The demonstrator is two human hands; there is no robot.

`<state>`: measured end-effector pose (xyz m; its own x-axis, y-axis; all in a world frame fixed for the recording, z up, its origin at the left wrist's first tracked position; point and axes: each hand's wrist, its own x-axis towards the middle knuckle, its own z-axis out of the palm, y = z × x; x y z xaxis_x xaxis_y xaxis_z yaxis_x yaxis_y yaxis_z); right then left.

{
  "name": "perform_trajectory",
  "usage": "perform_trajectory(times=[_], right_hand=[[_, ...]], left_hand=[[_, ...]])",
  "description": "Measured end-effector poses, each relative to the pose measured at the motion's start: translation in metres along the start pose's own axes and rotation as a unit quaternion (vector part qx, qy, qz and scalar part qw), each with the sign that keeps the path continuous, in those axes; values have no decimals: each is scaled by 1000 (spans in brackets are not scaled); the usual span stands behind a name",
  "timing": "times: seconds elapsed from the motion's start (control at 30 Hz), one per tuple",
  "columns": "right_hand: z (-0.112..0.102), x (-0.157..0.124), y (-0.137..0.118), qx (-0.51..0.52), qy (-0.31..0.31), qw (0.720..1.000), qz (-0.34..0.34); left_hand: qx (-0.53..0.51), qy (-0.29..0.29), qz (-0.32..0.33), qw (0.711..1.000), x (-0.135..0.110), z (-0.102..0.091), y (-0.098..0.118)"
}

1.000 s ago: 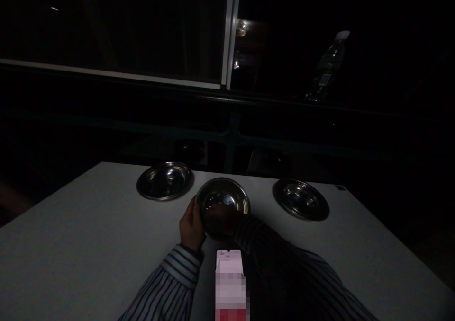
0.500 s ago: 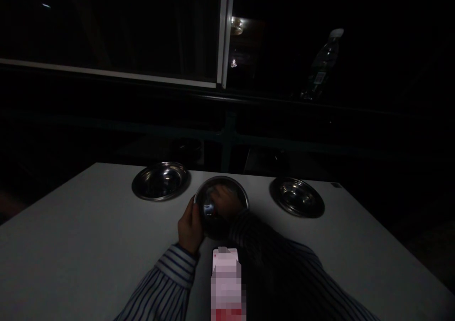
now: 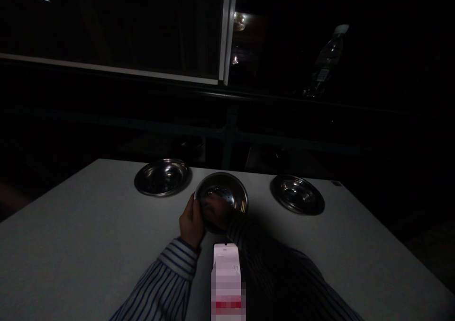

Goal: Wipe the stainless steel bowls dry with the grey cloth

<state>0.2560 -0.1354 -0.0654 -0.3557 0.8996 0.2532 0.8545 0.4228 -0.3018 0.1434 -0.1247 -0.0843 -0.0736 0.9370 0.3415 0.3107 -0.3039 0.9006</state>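
Observation:
A shiny metal bowl (image 3: 227, 181) sits at the middle of the white table's far side. My left hand (image 3: 192, 221) grips its left rim, thumb and fingers closed on the edge. Inside the bowl, my right hand (image 3: 218, 210) is low and toward the left, with its fingers curled down against the inner wall. Whatever those fingers hold, if anything, is lost in the dark. Just below the bowl lies a phone (image 3: 226, 259) with a lit, partly blurred screen.
One shallow metal dish (image 3: 161, 188) lies left of the bowl, another metal dish (image 3: 298, 195) to the right. Past the white table (image 3: 88, 236) are dark rails and a window frame (image 3: 223, 37). A clear plastic bottle (image 3: 325, 65) stands on a ledge at the upper right.
My right hand has moved from the upper middle of the bowl down and left, toward the near wall. My left hand keeps its grip on the rim. The view has shifted slightly.

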Motion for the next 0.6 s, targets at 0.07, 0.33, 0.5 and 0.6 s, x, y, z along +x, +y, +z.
perform_trajectory(times=[0.07,0.33,0.5,0.6], right_hand=[[-5,7,4,-15,16,1000,19],[-14,22,24,43,58,982,173],[3,27,-6,219,74,960,157],[4,3,-4,211,3,976,44]], left_hand=[[7,-4,-3,1000,0,-1,0],[-23,14,6,1000,-1,5,0],[-4,46,-10,999,2,2,-2],[-13,72,-14,997,4,-1,-3]])
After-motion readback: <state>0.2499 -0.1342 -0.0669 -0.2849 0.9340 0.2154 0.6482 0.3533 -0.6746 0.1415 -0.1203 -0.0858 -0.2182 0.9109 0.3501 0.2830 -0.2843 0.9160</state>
